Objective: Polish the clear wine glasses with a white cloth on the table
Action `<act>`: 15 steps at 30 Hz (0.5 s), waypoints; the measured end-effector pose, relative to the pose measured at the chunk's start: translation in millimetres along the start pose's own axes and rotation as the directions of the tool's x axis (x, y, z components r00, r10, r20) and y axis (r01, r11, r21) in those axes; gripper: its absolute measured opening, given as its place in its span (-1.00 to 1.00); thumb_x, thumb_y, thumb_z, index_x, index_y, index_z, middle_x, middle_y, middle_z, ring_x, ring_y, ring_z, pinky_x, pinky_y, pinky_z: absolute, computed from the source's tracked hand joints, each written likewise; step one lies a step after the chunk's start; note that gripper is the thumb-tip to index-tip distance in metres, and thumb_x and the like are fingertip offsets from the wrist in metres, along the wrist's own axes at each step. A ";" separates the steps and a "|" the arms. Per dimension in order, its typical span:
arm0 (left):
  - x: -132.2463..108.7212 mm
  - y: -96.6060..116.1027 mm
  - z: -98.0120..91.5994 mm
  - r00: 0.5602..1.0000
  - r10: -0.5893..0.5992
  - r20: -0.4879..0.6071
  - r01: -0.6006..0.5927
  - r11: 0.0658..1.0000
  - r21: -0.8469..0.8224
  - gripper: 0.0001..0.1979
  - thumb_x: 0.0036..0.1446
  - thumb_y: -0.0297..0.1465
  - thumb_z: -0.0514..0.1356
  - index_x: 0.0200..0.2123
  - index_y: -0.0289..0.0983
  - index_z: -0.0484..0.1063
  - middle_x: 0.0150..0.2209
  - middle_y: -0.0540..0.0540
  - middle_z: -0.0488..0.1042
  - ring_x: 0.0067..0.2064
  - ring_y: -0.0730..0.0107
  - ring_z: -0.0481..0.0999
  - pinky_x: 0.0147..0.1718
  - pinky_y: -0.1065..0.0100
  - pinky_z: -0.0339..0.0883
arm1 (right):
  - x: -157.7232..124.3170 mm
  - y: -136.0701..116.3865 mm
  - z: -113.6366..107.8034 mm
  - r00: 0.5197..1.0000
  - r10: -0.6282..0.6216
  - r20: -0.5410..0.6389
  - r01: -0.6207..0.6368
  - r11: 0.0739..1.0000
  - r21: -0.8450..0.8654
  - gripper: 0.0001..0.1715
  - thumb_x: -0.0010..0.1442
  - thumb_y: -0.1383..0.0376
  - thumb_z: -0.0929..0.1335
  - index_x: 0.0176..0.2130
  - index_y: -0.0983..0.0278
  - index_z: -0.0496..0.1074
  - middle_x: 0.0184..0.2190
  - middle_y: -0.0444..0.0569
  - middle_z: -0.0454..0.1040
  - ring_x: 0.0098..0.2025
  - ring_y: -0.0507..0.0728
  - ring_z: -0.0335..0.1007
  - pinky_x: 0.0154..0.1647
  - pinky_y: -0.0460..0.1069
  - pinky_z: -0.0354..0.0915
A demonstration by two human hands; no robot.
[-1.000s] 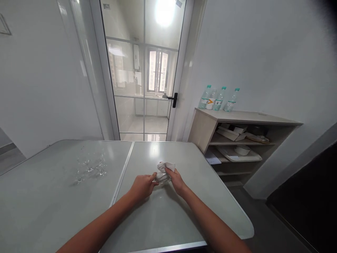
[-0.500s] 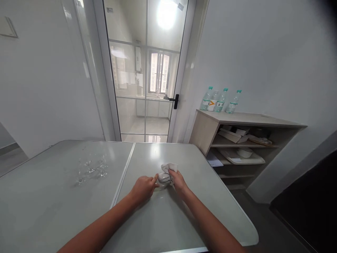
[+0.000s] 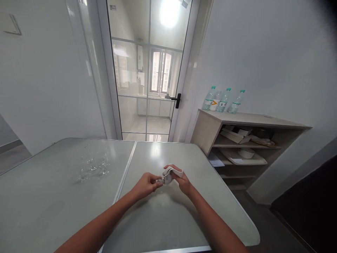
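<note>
Both my hands meet over the middle of the grey table point(image 3: 171, 218). My left hand point(image 3: 145, 184) pinches a small clear glass point(image 3: 161, 181) at its near end. My right hand point(image 3: 182, 180) is closed on a white cloth point(image 3: 172, 172) that is wrapped over the glass's far side. The glass is largely hidden by the cloth and my fingers. Several more small clear glasses point(image 3: 94, 167) stand together on the table's left half, well clear of both hands.
A glass door point(image 3: 150, 70) with a black handle point(image 3: 177, 99) stands behind the table. To the right is a low wooden shelf unit point(image 3: 252, 140) with water bottles point(image 3: 223, 100) on top and trays and papers inside. A seam point(image 3: 126, 168) splits the tabletop.
The hands have lifted the glass and cloth slightly and turned them; the cloth now drapes over the top of my right fingers. The view has shifted a little.
</note>
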State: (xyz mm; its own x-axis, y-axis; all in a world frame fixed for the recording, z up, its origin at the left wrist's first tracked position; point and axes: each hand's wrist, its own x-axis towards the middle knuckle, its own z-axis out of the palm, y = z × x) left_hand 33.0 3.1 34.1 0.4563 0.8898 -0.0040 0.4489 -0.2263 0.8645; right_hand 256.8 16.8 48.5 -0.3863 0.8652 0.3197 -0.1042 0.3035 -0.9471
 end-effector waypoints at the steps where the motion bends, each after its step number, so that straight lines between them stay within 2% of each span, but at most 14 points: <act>1: -0.1 -1.4 1.9 0.992 0.079 -0.101 -0.054 0.973 0.225 -0.67 0.26 -0.14 0.18 -0.25 -0.30 0.53 -0.54 -0.03 0.39 -0.50 0.40 0.34 -0.42 0.38 0.17 | 1.8 4.6 1.3 0.998 0.024 -0.052 -0.023 1.000 0.017 -0.53 0.25 -0.03 0.39 -0.04 0.23 0.57 -0.18 0.00 0.53 -0.13 0.22 0.40 -0.03 0.05 0.27; 2: -0.1 -3.1 3.7 0.977 0.155 -0.145 -0.079 0.900 0.429 -0.71 0.28 -0.22 0.17 -0.10 -0.28 0.54 -0.47 -0.08 0.47 -0.44 0.33 0.42 -0.37 0.35 0.21 | 3.7 10.5 3.2 0.992 0.074 -0.107 -0.068 0.996 0.058 -0.52 0.21 -0.03 0.42 -0.05 0.24 0.57 -0.19 0.00 0.54 -0.14 0.21 0.40 -0.05 0.04 0.28; 4: 0.0 -6.3 7.0 0.968 0.233 -0.090 -0.112 0.728 0.677 -0.65 0.28 -0.35 0.16 0.10 -0.27 0.48 -0.36 -0.18 0.56 -0.35 0.21 0.50 -0.28 0.28 0.26 | 6.7 24.0 7.7 0.940 0.248 -0.236 -0.197 0.955 0.223 -0.53 0.13 -0.03 0.47 -0.13 0.27 0.58 -0.26 0.00 0.55 -0.23 0.18 0.42 -0.16 0.02 0.30; 5: -0.1 -7.3 8.6 0.971 0.235 -0.040 -0.135 0.679 0.721 -0.62 0.27 -0.39 0.15 0.14 -0.28 0.46 -0.33 -0.22 0.58 -0.33 0.18 0.52 -0.27 0.26 0.27 | 7.7 30.5 9.6 0.913 0.337 -0.230 -0.267 0.920 0.288 -0.53 0.06 -0.01 0.50 -0.19 0.30 0.59 -0.30 0.01 0.56 -0.28 0.18 0.42 -0.21 0.01 0.30; 6: -0.3 -7.4 10.3 0.973 0.229 -0.012 -0.149 0.671 0.726 -0.60 0.26 -0.41 0.16 0.15 -0.30 0.45 -0.32 -0.23 0.58 -0.33 0.17 0.52 -0.27 0.25 0.26 | 8.3 36.0 10.8 0.897 0.390 -0.209 -0.311 0.891 0.331 -0.54 0.01 0.02 0.53 -0.23 0.32 0.59 -0.32 0.02 0.56 -0.29 0.18 0.43 -0.23 0.01 0.29; 7: -0.4 -6.6 12.0 0.976 0.218 -0.019 -0.143 0.702 0.698 -0.61 0.25 -0.41 0.17 0.13 -0.31 0.47 -0.34 -0.21 0.58 -0.34 0.17 0.51 -0.29 0.27 0.25 | 8.6 40.0 11.4 0.884 0.421 -0.204 -0.331 0.872 0.361 -0.54 -0.02 0.04 0.54 -0.25 0.33 0.58 -0.34 0.02 0.57 -0.31 0.17 0.43 -0.25 0.00 0.29; 9: -0.6 -3.0 14.9 0.983 0.162 -0.083 -0.097 0.850 0.518 -0.68 0.23 -0.34 0.20 0.01 -0.31 0.54 -0.44 -0.11 0.51 -0.41 0.26 0.45 -0.36 0.33 0.20 | 8.1 42.3 10.6 0.883 0.412 -0.225 -0.312 0.874 0.373 -0.53 -0.03 0.04 0.55 -0.23 0.32 0.59 -0.32 0.01 0.57 -0.29 0.17 0.42 -0.22 0.00 0.29; 11: -0.3 1.9 15.9 0.997 0.041 -0.065 -0.031 0.987 0.158 -0.68 0.21 -0.19 0.21 -0.18 -0.33 0.58 -0.56 0.00 0.37 -0.53 0.41 0.32 -0.47 0.38 0.12 | 6.6 36.6 8.1 0.904 0.334 -0.267 -0.240 0.914 0.327 -0.54 0.03 0.02 0.52 -0.16 0.27 0.58 -0.28 -0.03 0.57 -0.24 0.16 0.41 -0.17 -0.01 0.27; 12: -0.1 4.1 15.2 1.000 -0.018 -0.005 0.018 0.999 -0.051 -0.63 0.18 -0.11 0.23 -0.28 -0.34 0.56 -0.60 0.04 0.29 -0.58 0.47 0.24 -0.52 0.40 0.07 | 5.5 31.5 6.7 0.926 0.279 -0.255 -0.205 0.937 0.282 -0.56 0.08 0.02 0.50 -0.14 0.24 0.58 -0.25 -0.05 0.56 -0.22 0.16 0.40 -0.15 -0.01 0.26; 13: 0.0 5.9 13.7 0.995 -0.064 0.081 0.082 0.967 -0.242 -0.59 0.15 -0.05 0.25 -0.36 -0.34 0.52 -0.62 0.07 0.23 -0.61 0.53 0.15 -0.55 0.41 0.02 | 4.1 25.3 5.4 0.950 0.215 -0.226 -0.163 0.960 0.228 -0.59 0.13 0.02 0.48 -0.12 0.22 0.58 -0.24 -0.06 0.55 -0.20 0.16 0.39 -0.14 -0.02 0.26; 15: 0.0 8.1 8.7 0.960 -0.111 0.256 0.229 0.839 -0.494 -0.54 0.07 0.00 0.30 -0.49 -0.30 0.38 -0.61 0.11 0.17 -0.63 0.60 0.03 -0.58 0.43 -0.01 | 0.2 12.0 2.9 0.989 0.094 -0.112 -0.082 0.991 0.107 -0.63 0.24 0.02 0.41 -0.11 0.20 0.57 -0.23 -0.05 0.54 -0.20 0.16 0.37 -0.14 -0.01 0.25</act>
State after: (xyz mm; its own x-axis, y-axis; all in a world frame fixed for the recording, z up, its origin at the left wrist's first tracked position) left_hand 43.3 -2.2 36.8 0.5853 0.7779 -0.2287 0.1013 0.2097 0.9725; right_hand 252.8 19.5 37.1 -0.2890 0.9292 0.2304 -0.1699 0.1871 -0.9675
